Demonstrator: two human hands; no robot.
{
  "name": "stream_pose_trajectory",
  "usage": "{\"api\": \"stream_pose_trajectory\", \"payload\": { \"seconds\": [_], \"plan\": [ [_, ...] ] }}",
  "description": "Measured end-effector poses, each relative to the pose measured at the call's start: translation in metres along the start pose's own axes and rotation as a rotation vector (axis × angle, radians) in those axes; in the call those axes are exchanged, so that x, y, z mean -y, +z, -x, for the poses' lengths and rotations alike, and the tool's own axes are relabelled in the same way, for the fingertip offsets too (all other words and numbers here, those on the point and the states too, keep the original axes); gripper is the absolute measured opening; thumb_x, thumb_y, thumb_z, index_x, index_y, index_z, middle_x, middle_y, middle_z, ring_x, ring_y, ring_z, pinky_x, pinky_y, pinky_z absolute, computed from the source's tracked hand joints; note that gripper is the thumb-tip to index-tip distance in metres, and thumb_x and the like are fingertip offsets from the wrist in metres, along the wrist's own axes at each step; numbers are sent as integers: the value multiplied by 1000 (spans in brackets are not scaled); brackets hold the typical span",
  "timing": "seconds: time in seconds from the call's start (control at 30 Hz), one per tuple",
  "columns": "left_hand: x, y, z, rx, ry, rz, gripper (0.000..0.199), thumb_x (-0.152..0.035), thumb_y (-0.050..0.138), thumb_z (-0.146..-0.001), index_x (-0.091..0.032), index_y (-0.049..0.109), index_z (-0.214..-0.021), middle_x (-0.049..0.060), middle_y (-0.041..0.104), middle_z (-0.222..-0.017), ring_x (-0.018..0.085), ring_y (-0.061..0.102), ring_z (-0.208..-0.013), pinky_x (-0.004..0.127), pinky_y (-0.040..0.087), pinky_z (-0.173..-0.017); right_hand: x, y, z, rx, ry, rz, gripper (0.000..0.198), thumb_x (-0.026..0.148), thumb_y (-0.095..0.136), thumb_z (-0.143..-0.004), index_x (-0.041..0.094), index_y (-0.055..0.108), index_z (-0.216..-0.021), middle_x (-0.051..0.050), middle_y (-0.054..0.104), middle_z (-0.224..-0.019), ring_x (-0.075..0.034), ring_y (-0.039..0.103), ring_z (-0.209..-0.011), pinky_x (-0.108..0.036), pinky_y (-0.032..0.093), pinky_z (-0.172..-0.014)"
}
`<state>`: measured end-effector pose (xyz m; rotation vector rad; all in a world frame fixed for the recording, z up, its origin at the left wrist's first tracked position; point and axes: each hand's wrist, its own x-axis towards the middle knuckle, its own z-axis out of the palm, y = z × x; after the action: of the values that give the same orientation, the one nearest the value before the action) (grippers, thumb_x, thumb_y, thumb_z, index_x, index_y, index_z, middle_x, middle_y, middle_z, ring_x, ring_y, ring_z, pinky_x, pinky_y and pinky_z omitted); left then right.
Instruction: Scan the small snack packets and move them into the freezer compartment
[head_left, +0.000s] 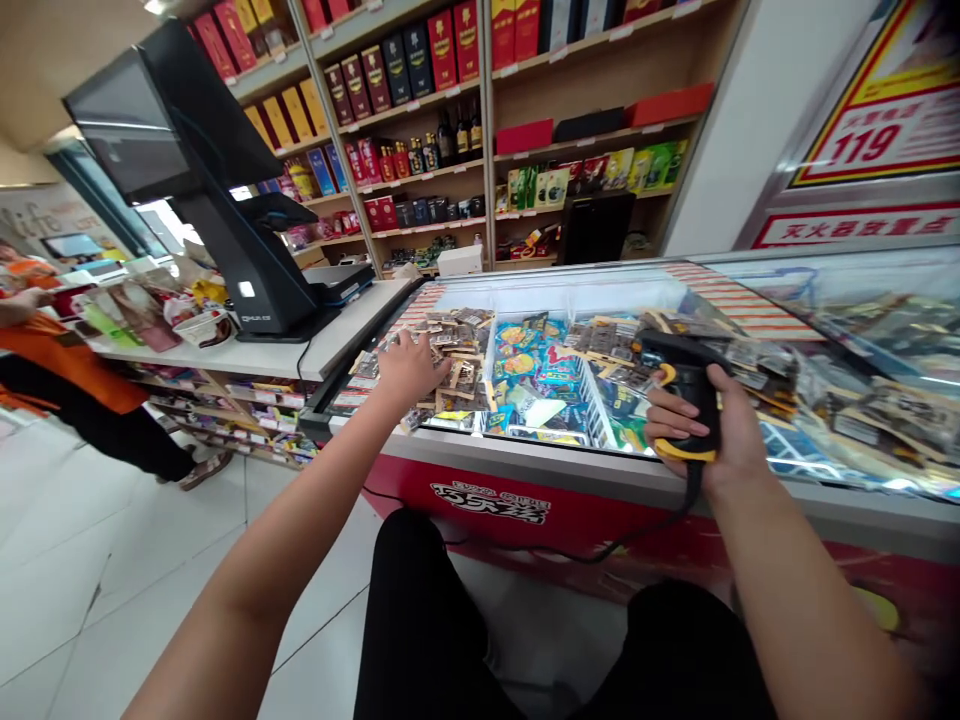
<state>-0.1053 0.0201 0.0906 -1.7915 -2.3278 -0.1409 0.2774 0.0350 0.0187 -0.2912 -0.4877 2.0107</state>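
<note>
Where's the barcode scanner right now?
Head view, right of centre: the handheld barcode scanner is gripped in the right hand, held up at the near edge of the red-fronted chest freezer.

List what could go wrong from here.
The cord hangs near the knees, so a leg might snag it. The scanner, in the right grip over the freezer, could drop if it slips. The left grip, over piled packs, might topple some.
</note>
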Motion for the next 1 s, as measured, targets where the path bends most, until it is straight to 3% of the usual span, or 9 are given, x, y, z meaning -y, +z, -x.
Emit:
{"api": "stream_pose_trajectory", "payload": {
  "seconds": [0.1,0.23,0.37,0.5,0.63,0.7,0.8,0.9,1.0],
  "plan": [
    [18,8,4,119,4,39,79,-80,44,-97,-21,56,-148,24,54,-154,43,65,-127,49,53,-100,4,-7,-4,59,27,82,41,30,90,-79,17,61,-105,7,52,-58,-7,50,-36,-20,51,-39],
    [21,16,1,76,49,62,79,-82,50,-94,-22,62,-143,21,68,-139,43,68,-123,48,53,-99,7,-13,-7,91,33,98,45,29,92,-77,17,61,-107,6,53,-58,-7,50,-37,-22,53,-40],
    [13,17,0,10,32,36,53,-58,45,-105,-15,71,-122,21,77,-112,39,73,-112,44,54,-95,6,-14,-6,85,42,75,40,30,87,-81,20,60,-109,6,53,-58,-7,47,-37,-21,49,-40],
    [15,21,0,-68,22,8,35,-28,44,-106,-9,63,-129,23,78,-107,36,76,-109,40,54,-91,3,-8,-3,24,37,38,34,31,81,-86,22,60,-111,6,50,-58,-6,42,-37,-20,41,-40],
    [31,20,-4,-154,-28,80,31,-21,49,-103,-11,63,-128,22,78,-106,37,76,-107,42,54,-93,-1,0,0,-45,13,27,27,35,76,-92,21,62,-111,6,48,-58,-4,38,-38,-18,35,-41],
    [35,15,-6,-259,-30,270,30,-20,51,-102,-14,64,-128,19,78,-102,35,76,-104,41,54,-92,-2,1,0,-67,3,34,28,38,75,-93,20,63,-110,7,47,-57,-3,35,-38,-17,33,-41],
    [22,10,-9,-385,72,789,27,-19,57,-98,-18,66,-124,9,77,-96,26,75,-91,34,56,-84,-3,0,0,-55,-5,92,29,41,75,-93,18,65,-107,8,44,-57,-1,29,-39,-17,31,-42],
    [-16,15,-10,-316,171,1348,25,-19,65,-91,-19,66,-116,3,73,-90,18,71,-78,28,58,-76,-3,-1,-1,-19,14,189,31,44,75,-94,16,65,-104,9,42,-58,-1,21,-40,-17,31,-42],
    [-66,30,-11,-161,132,1753,30,-20,73,-85,-21,63,-114,-3,66,-78,15,69,-72,30,62,-78,-5,1,-3,13,66,283,34,49,76,-94,18,65,-102,9,41,-58,-2,19,-41,-17,32,-41]
  ]
}}
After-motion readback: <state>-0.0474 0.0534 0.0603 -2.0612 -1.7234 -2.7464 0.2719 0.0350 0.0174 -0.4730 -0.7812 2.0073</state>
